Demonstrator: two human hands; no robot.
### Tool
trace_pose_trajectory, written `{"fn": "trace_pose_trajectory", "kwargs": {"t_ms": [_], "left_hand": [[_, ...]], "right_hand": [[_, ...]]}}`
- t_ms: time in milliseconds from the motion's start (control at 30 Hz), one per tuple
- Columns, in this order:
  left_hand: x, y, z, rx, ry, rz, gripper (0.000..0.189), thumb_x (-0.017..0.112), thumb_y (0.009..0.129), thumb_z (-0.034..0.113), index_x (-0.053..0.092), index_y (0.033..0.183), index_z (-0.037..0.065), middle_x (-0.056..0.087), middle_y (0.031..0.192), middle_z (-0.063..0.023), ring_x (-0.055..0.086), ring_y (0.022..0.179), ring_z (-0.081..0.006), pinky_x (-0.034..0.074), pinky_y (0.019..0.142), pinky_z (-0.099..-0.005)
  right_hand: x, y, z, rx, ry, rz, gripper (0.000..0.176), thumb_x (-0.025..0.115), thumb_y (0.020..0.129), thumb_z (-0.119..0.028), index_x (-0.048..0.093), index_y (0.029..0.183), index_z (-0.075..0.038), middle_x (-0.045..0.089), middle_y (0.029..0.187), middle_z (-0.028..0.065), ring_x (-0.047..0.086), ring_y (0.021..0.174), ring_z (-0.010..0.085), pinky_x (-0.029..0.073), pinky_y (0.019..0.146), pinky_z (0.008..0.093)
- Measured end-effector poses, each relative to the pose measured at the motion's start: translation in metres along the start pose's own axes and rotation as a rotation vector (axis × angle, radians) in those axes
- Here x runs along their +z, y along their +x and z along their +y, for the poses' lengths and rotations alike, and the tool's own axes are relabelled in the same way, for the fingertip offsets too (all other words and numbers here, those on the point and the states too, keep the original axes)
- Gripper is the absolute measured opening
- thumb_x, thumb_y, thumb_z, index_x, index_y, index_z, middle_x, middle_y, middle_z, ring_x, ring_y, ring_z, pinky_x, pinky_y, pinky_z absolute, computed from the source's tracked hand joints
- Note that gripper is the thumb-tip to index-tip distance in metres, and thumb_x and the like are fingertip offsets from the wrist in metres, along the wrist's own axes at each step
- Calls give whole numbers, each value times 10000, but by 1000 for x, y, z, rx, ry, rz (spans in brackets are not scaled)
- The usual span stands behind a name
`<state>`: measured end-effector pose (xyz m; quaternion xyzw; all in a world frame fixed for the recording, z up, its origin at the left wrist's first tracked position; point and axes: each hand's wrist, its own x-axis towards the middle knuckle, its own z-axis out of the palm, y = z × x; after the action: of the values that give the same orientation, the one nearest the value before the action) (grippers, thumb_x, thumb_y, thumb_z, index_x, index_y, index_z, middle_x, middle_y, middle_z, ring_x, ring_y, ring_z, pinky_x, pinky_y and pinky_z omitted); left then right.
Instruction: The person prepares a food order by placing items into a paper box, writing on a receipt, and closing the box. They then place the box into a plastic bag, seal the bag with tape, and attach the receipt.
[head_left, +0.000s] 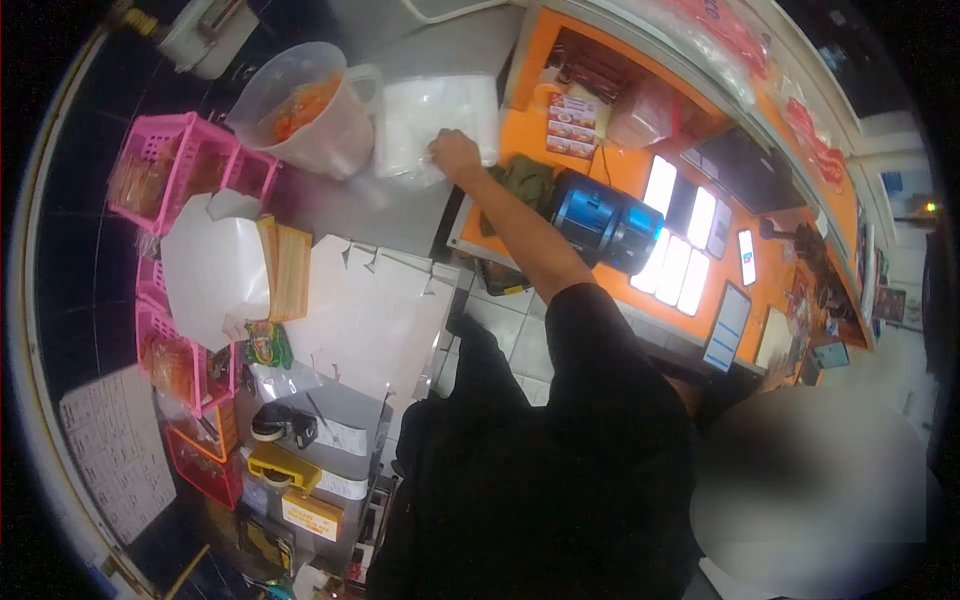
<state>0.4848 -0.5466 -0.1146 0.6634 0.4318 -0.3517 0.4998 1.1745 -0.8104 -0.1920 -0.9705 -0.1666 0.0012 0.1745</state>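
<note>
My right hand (457,156) reaches out at the upper middle, its bare forearm coming from a black short sleeve. Its fingers are curled closed on the near part of a white, plastic-like stack (405,110), which looks thin and glossy; whether it is bags or sheets I cannot make out. Just left of the stack stands a large translucent plastic jug (345,145) with a handle, holding orange-red pieces. My left hand is out of view.
An orange counter (715,300) carries a blue-lit cylindrical device (605,220) and several bright phones (675,265). Pink baskets (190,160), white cardboard (350,310) and a yellow tape dispenser (283,468) line the left worktop. A blurred person (810,490) is at lower right.
</note>
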Motion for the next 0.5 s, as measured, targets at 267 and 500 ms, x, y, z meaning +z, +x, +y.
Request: {"fn": "trace_pose_trajectory", "kwargs": {"t_ms": [267, 500], "left_hand": [[-40, 82, 122, 236, 283, -179, 295, 472, 950, 266, 596, 1061, 22, 601, 916, -70, 572, 695, -123, 447, 576, -255], [-63, 115, 217, 1007, 791, -490, 309, 468, 951, 278, 589, 1056, 14, 603, 963, -79, 582, 727, -128, 453, 589, -259]], "right_hand": [[27, 22, 0, 73, 76, 148, 182, 546, 801, -130, 684, 786, -12, 667, 829, 180, 664, 789, 317, 542, 696, 452], [-92, 34, -68, 266, 758, 738, 117, 539, 799, -91, 605, 774, 2, 609, 860, 201, 597, 855, 382, 493, 760, 453]]}}
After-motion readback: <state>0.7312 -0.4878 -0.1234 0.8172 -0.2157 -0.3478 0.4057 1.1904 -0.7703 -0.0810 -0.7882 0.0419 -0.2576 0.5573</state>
